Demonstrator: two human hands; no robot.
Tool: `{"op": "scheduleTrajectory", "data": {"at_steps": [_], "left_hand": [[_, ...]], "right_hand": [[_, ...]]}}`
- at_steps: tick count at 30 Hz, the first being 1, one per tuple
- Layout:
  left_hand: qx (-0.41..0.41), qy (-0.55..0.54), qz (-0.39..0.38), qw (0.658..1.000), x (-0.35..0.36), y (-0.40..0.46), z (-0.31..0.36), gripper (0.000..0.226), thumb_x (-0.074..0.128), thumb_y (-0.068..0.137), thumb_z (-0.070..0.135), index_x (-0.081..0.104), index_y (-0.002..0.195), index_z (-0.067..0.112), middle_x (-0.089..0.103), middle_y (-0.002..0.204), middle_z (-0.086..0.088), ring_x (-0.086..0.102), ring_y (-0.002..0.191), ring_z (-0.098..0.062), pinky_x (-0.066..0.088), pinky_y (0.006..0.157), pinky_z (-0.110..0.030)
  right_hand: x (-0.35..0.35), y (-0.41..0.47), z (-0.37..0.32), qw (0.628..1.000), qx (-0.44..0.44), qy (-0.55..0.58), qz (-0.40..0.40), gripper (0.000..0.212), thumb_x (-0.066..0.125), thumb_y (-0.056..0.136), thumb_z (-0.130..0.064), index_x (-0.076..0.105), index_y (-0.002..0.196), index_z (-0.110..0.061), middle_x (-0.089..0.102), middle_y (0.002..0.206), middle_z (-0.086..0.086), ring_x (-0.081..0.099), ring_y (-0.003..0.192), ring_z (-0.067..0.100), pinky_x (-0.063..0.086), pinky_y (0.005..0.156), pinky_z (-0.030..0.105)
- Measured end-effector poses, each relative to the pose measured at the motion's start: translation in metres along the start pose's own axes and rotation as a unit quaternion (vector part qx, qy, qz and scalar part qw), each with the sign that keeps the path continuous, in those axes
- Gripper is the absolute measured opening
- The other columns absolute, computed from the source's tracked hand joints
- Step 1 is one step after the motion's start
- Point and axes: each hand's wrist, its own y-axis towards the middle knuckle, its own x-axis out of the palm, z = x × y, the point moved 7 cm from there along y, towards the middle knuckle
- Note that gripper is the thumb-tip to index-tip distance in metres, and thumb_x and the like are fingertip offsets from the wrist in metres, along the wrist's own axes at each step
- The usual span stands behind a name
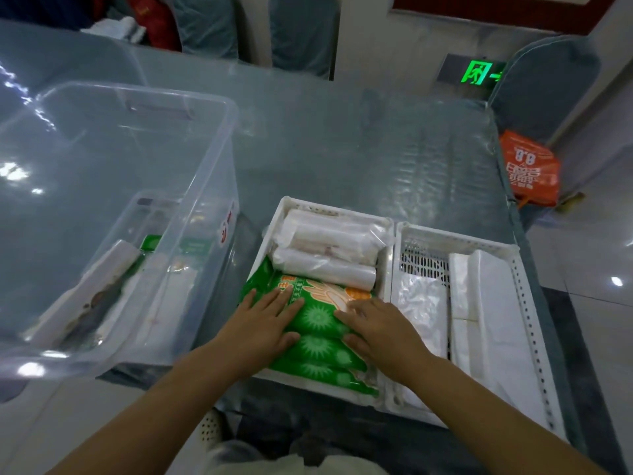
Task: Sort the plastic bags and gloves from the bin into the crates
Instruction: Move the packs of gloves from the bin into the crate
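A green glove pack (318,320) lies on top of other green packs in the near half of the left white crate (270,231). My left hand (263,323) presses flat on its left side and my right hand (380,327) rests flat on its right side, fingers spread. Three white rolls of plastic bags (329,248) fill the far half of that crate. The right white crate (524,289) holds flat white packs (489,303). The clear bin (205,186) at left still contains a green pack (150,243) and white packs (161,286).
The crates and bin stand on a table under a clear plastic cover (359,149). An orange bag (531,169) hangs off the table's right edge. Covered chairs (544,80) stand behind the table, near a green exit sign (478,73).
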Motion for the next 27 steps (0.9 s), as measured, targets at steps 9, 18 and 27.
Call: {"op": "scheduleTrajectory", "data": {"at_steps": [9, 18, 27], "left_hand": [[0.005, -0.011, 0.013, 1.000, 0.005, 0.004, -0.011, 0.066, 0.018, 0.091, 0.058, 0.001, 0.147, 0.026, 0.004, 0.157, -0.005, 0.009, 0.142, -0.020, 0.002, 0.114, -0.038], [-0.062, -0.084, 0.200, 0.974, -0.067, 0.027, -0.020, 0.049, 0.035, 0.093, 0.047, 0.042, 0.133, 0.018, 0.057, 0.128, -0.004, 0.050, 0.117, -0.023, 0.032, 0.097, -0.037], [-0.072, -0.106, 0.249, 0.960, -0.069, 0.024, -0.031, 0.029, 0.054, 0.088, 0.027, 0.063, 0.111, 0.012, 0.071, 0.096, -0.007, 0.063, 0.088, -0.027, 0.045, 0.079, -0.035]], "right_hand": [[-0.002, 0.002, 0.000, 0.999, -0.019, 0.009, -0.027, 0.044, 0.043, 0.094, -0.042, 0.048, 0.133, -0.024, 0.055, 0.125, 0.004, 0.049, 0.110, 0.023, 0.039, 0.086, 0.035], [-0.082, 0.070, 0.034, 0.978, 0.043, 0.001, 0.204, 0.029, 0.068, 0.078, -0.016, 0.065, 0.106, -0.009, 0.065, 0.104, 0.012, 0.058, 0.097, 0.031, 0.046, 0.082, 0.041], [-0.033, 0.128, 0.075, 0.988, 0.136, -0.043, 0.063, 0.045, 0.057, 0.085, -0.030, 0.047, 0.126, -0.014, 0.054, 0.123, 0.009, 0.048, 0.109, 0.028, 0.038, 0.088, 0.039]]}}
